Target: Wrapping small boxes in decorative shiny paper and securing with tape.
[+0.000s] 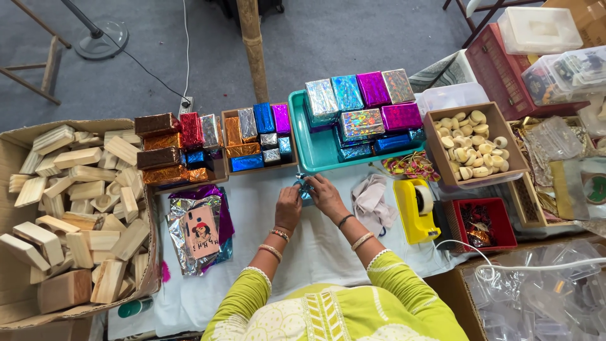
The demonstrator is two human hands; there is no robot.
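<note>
My left hand (pixel 288 206) and my right hand (pixel 326 194) meet on a small block wrapped in shiny blue foil (pixel 304 187), which lies on the white table cover (pixel 315 246) just in front of a teal tray (pixel 310 151). Both hands grip the block, fingers pressed on the foil; most of it is hidden under them. The tray holds several foil-wrapped blocks (pixel 363 104) in silver, blue, purple and pink. Bangles and a green sleeve show on my arms.
A cardboard box of bare wooden blocks (pixel 76 208) stands at left. Foil sheets with a phone (pixel 201 230) lie beside it. Wrapped blocks (pixel 208 145) line the back. At right are a yellow tape dispenser (pixel 416 211), a box of wooden rings (pixel 470 145), a red box (pixel 483 224) and plastic containers (pixel 543 28).
</note>
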